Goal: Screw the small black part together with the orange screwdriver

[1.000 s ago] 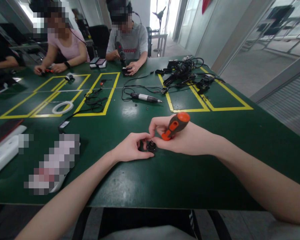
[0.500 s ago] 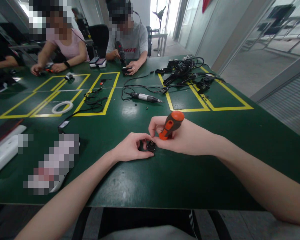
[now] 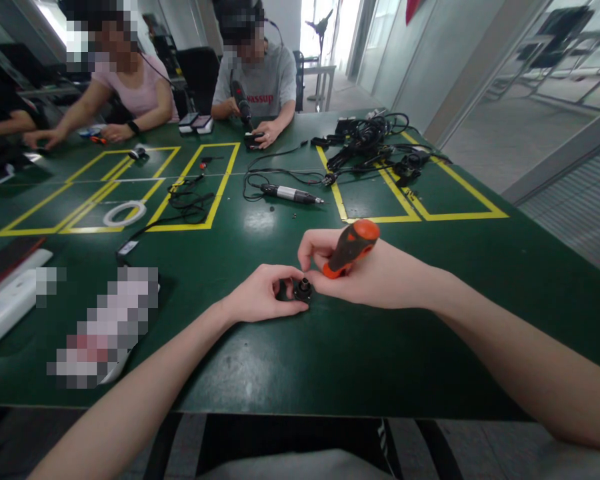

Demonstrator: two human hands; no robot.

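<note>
My left hand [image 3: 267, 293] rests on the green table, its thumb and fingers curled round a small black round part [image 3: 304, 291] with a short metallic post in its middle. In my right hand [image 3: 360, 273] is a screwdriver [image 3: 355, 245] with an orange and dark grey handle, its butt tilted up and to the right. The fingertips of my right hand are close above the part, near the left fingertips. The screwdriver's tip is hidden or too small to make out.
An electric screwdriver [image 3: 293, 195] with a cord lies ahead, with small bits near it. Tangled black cables [image 3: 370, 143] lie at the back right. To the left are a white ring [image 3: 125, 213], a power strip [image 3: 10, 307] and a blurred-out object [image 3: 107, 327]. Two co-workers sit opposite.
The screwdriver handle in my right hand has tipped further to the right, and more of the part's metallic post shows. My left hand stays put. One co-worker's arm has reached left.
</note>
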